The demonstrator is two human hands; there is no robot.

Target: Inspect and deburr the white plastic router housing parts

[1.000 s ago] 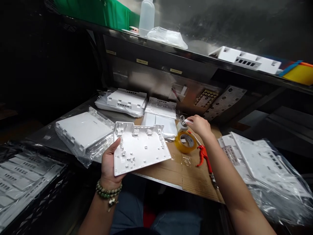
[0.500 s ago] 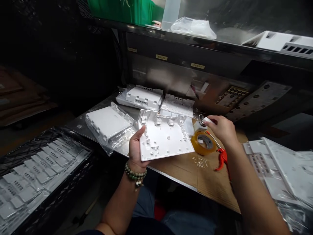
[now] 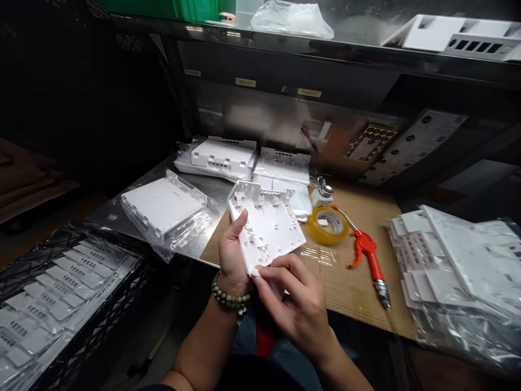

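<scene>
- Pressing together at the near corner of the white plastic housing (image 3: 277, 231), the right hand's (image 3: 297, 296) thumb and forefinger touch its rim; whether they grip that edge or something small, I cannot tell.
- The left hand (image 3: 234, 255) grasps the housing along its left side, thumb over the inner face, other fingers beneath. The housing is held tilted above the workbench's front edge, clips and posts facing up.
- A beaded bracelet (image 3: 228, 296) circles the left wrist.
- Just beyond the housing, on a cardboard sheet (image 3: 345, 290), stand a pump-top bottle (image 3: 322, 196) and, before it, a yellow tape roll (image 3: 315, 233).
- Right of the tape lies a red air blow gun (image 3: 368, 248).
- Further out, a bagged housing (image 3: 165, 206) rests to the left and bagged white panels (image 3: 456, 260) to the right.
- A black crate (image 3: 118, 315) at lower left holds more wrapped panels (image 3: 52, 296).
</scene>
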